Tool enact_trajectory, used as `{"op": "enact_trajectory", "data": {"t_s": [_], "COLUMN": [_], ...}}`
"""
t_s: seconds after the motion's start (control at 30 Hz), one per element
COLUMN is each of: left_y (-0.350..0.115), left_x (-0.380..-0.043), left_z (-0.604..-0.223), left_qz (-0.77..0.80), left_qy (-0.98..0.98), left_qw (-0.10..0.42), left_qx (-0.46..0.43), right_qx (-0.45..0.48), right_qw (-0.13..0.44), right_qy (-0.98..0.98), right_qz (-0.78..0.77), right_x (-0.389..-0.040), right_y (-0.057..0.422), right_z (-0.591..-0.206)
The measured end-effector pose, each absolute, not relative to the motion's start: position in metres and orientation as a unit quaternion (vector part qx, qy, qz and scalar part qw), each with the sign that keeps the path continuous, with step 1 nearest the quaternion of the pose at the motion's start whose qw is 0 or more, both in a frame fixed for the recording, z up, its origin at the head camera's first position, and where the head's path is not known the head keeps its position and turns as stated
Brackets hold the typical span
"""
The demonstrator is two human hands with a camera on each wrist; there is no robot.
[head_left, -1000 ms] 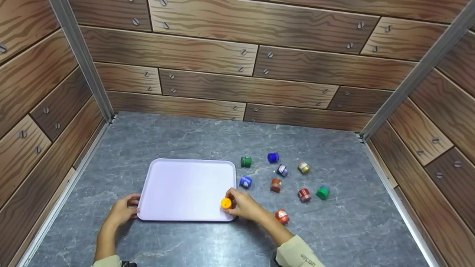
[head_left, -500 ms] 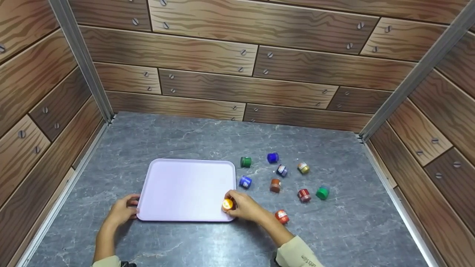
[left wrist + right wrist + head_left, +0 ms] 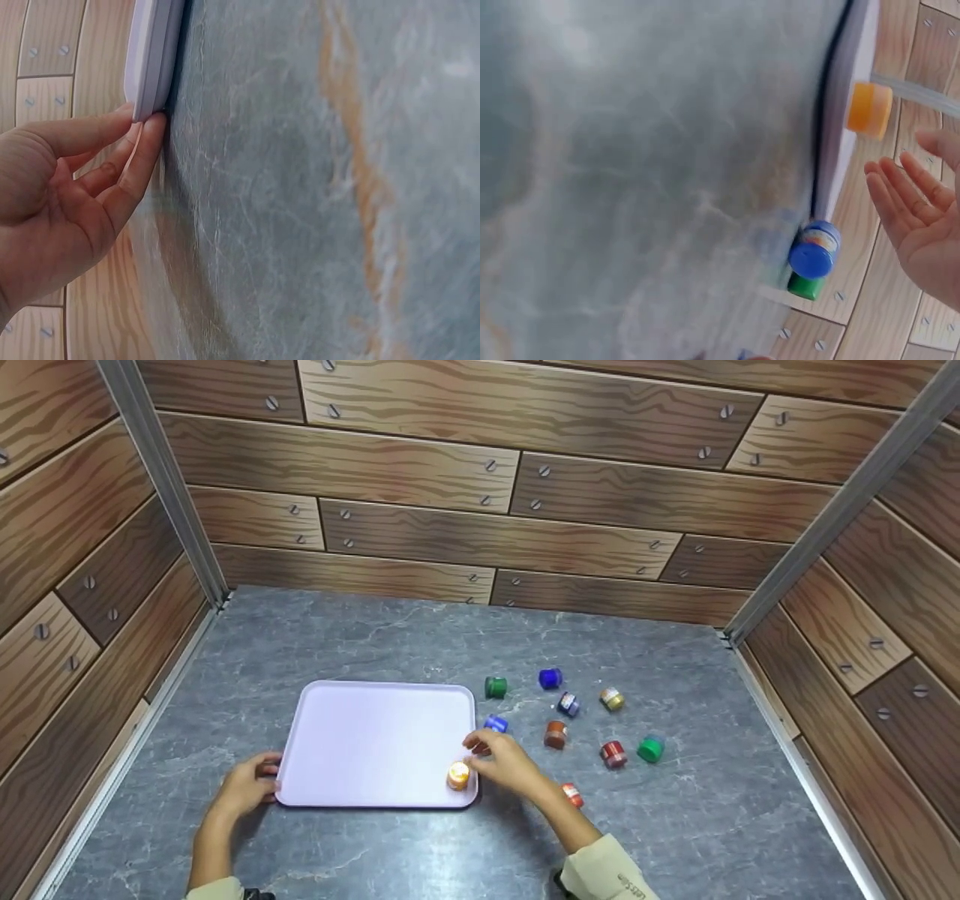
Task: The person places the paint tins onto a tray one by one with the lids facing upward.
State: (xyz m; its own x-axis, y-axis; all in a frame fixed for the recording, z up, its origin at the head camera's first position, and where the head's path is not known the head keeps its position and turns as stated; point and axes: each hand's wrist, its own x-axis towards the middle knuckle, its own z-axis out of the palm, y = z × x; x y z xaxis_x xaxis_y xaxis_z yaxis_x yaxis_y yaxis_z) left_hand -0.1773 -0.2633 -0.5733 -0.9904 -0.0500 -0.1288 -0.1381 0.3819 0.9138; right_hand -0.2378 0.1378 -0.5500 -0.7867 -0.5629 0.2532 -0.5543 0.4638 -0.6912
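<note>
A small orange paint jar (image 3: 458,775) stands upright at the near right corner of the lilac tray (image 3: 375,746). Just right of it, my right hand (image 3: 504,761) is over the tray's right edge with fingers spread and nothing in them. The right wrist view shows this hand (image 3: 922,202) apart from the orange jar (image 3: 869,110). My left hand (image 3: 244,787) stays at the near left corner of the tray. In the left wrist view its thumb and fingertips pinch the tray's rim (image 3: 154,60).
Right of the tray lie several paint jars: a blue one (image 3: 496,724) by its edge, green (image 3: 496,687), dark blue (image 3: 550,678), yellow (image 3: 612,699), brown (image 3: 556,734), red (image 3: 613,754) and others. Wood-patterned panels (image 3: 420,525) wall in the grey marbled surface (image 3: 360,855).
My right hand has let go of the orange paint jar and moved slightly up and right. The jar now stands on the tray. The left hand has not moved.
</note>
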Motion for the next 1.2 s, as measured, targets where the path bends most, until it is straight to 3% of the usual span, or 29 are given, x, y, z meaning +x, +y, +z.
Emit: {"op": "enact_trajectory", "data": {"t_s": [0.27, 0.57, 0.77, 1.2], "left_y": [-0.262, -0.262, -0.264, -0.264], "left_x": [-0.176, -0.177, -0.178, -0.179], "left_z": [-0.571, -0.571, -0.573, -0.575], "left_qz": [0.547, 0.544, 0.543, 0.541], "left_qy": [0.833, 0.835, 0.836, 0.837], "left_qw": [0.051, 0.053, 0.051, 0.052], "left_qx": [-0.062, -0.066, -0.062, -0.061], "right_qx": [-0.268, -0.215, -0.19, -0.122], "right_qw": [-0.076, -0.086, -0.077, -0.002], "right_qy": [0.884, 0.891, 0.899, 0.927], "right_qz": [-0.375, -0.391, -0.387, -0.356], "right_x": [-0.255, -0.271, -0.28, -0.293], "right_y": [0.148, 0.161, 0.165, 0.163], "right_z": [-0.533, -0.528, -0.536, -0.549]}}
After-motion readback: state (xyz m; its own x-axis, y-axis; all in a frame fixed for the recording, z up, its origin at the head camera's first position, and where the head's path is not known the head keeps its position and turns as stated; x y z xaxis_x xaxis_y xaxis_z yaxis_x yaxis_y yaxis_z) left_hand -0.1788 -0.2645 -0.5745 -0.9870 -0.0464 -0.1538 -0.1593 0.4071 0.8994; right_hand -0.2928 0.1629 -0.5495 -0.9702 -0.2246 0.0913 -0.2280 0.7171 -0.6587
